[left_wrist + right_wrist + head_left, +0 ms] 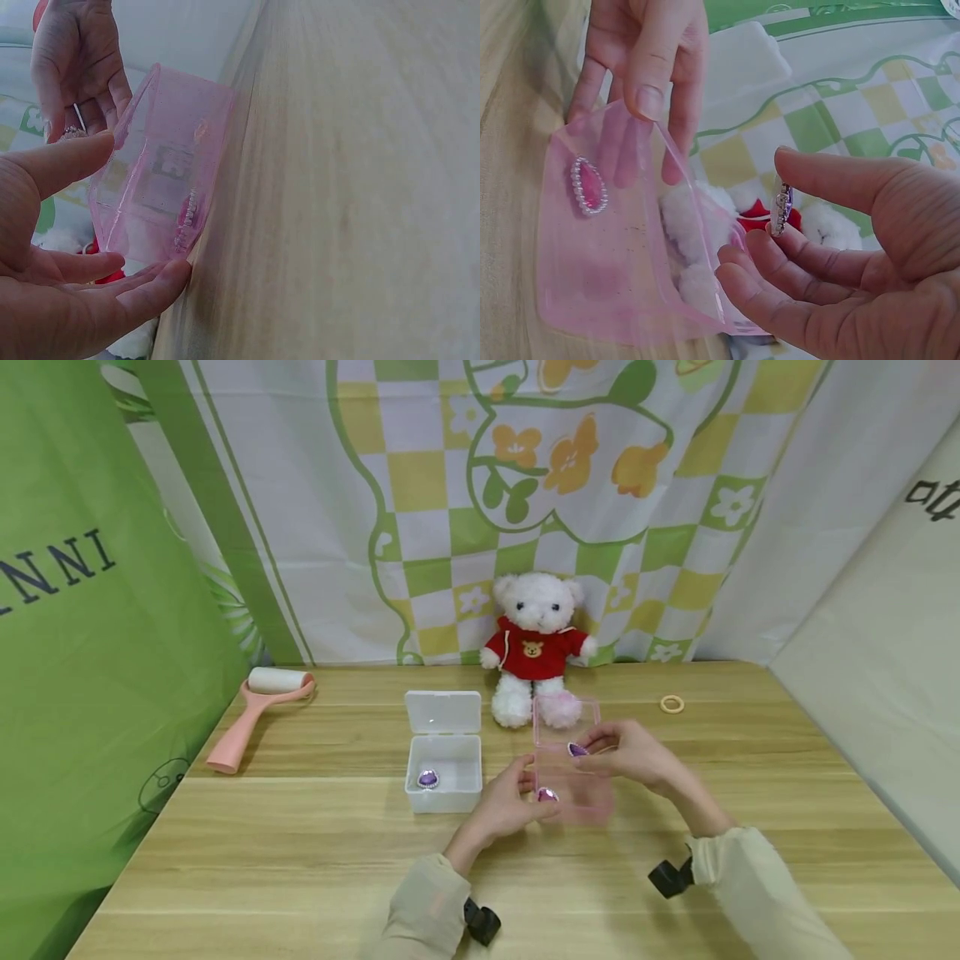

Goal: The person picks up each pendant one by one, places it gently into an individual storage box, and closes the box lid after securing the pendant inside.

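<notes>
a: how are the hands placed?

b: the left hand (504, 803) is seen at lower centre of the head view, its thumb and fingers closed on the near edge of a pink translucent box (570, 768), which is held open just above the table (300, 860). the right hand (628, 756) is set just right of it, and a purple teardrop gem (577, 749) is pinched between thumb and fingertips over the box.

a: is anything seen inside the box?

b: a second gem (589, 184), rimmed with small stones, is seen through the pink wall at left of the right wrist view, beside the left fingers (649, 67).

a: and further out?

b: a white box (444, 773) with its lid raised is found left of centre, with another purple gem (428, 779) lying in it. a teddy bear (536, 647) in a red top is seated behind, at centre. a pink lint roller (253, 710) is laid at left, and a small ring (672, 703) at right.
</notes>
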A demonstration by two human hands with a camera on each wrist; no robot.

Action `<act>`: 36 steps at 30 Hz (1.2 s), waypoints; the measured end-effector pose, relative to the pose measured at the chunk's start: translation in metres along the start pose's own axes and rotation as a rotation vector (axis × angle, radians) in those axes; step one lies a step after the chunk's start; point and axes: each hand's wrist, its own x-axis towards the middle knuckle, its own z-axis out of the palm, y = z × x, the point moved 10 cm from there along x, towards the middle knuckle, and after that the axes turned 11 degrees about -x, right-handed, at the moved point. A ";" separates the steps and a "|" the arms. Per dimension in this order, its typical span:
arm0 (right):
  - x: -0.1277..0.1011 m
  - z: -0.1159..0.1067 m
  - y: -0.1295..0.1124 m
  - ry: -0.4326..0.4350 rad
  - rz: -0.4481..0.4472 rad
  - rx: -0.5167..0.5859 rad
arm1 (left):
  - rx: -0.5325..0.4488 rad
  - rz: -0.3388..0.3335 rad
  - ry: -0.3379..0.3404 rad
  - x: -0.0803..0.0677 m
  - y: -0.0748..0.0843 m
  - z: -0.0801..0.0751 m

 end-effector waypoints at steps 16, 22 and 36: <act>0.010 0.013 0.000 -0.048 0.039 -0.083 | -0.004 0.007 -0.008 0.001 -0.001 0.000; 0.012 0.018 0.000 -0.074 0.080 -0.164 | -0.005 -0.006 -0.010 0.001 -0.002 0.000; 0.016 0.029 0.003 -0.061 0.163 -0.365 | -0.006 0.005 -0.003 0.001 -0.001 -0.001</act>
